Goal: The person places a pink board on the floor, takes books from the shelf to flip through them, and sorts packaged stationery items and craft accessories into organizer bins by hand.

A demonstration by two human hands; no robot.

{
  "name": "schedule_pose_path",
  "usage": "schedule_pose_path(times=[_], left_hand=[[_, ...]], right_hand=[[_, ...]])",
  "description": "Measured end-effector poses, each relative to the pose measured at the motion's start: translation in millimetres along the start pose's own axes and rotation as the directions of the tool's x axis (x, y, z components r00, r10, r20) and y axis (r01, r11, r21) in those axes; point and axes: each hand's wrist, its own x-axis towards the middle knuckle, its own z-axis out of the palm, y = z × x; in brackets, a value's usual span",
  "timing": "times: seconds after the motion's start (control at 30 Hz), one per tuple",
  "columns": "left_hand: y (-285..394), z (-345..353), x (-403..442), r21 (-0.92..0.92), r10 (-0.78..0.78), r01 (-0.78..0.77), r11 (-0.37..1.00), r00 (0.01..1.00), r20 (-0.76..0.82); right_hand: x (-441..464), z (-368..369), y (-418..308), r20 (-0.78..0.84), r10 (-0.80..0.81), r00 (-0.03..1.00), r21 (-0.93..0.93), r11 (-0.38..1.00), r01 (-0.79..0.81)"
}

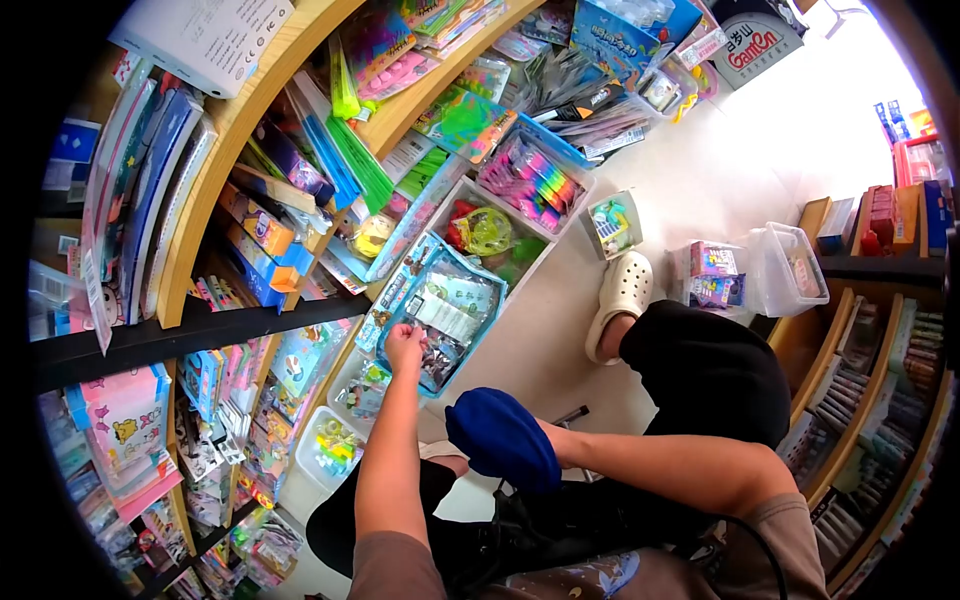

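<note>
My left hand (405,350) is at the near-left side of a light-blue display box (497,312) with small packets inside. Its fingers are pinched together at the packets, and whatever is between them is too small to make out. A clear packet with a pale label (445,318) lies in the box beside the fingertips. My right hand (562,446) grips a dark blue, rounded cloth item (503,438) above my lap. That item hides most of the fingers.
A white bin of colourful toys (487,230) adjoins the box, with a bin of rainbow-coloured packs (530,185) beyond. Wooden shelves (190,210) crowd the left, and more shelves (865,400) stand right. Clear tubs (785,270) sit near my white clog (626,290).
</note>
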Motion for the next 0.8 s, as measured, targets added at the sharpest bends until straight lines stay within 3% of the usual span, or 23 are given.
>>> schedule_pose_path(times=[0.17, 0.4, 0.47, 0.57, 0.67, 0.7, 0.77, 0.8], left_hand=[[15, -27, -36, -0.071, -0.032, 0.037, 0.997, 0.998, 0.059], [26, -62, -73, -0.028, 0.023, -0.021, 0.999, 0.995, 0.101], [30, -67, -82, 0.012, 0.042, -0.043, 0.999, 0.996, 0.084], [34, -67, -91, 0.003, 0.114, -0.114, 0.993, 0.993, 0.042], [13, -69, -77, 0.111, 0.315, -0.321, 0.941, 0.947, 0.070], [17, -64, -84, 0.325, 0.374, -0.393, 0.860, 0.920, 0.120], [27, -46, -106, 0.674, 0.445, -0.486, 0.556, 0.859, 0.253], [22, -38, -109, 0.707, 0.416, -0.482, 0.518, 0.864, 0.285]], right_hand=[[0, 7, -3, 0.009, 0.046, 0.999, 0.210, 0.976, -0.047], [-4, 13, 12, 0.063, -0.115, 0.991, -0.016, 0.993, 0.117], [-7, 15, 13, 0.077, -0.019, 0.997, 0.110, 0.994, 0.011], [-12, 18, -4, 0.113, 0.183, 0.977, 0.444, 0.870, -0.215], [-16, 19, -7, 0.155, 0.267, 0.951, 0.595, 0.744, -0.306], [-17, 18, -5, 0.167, 0.270, 0.948, 0.598, 0.737, -0.315], [-20, 16, -8, 0.178, 0.293, 0.939, 0.624, 0.705, -0.338], [-22, 15, -16, 0.178, 0.313, 0.933, 0.645, 0.678, -0.351]])
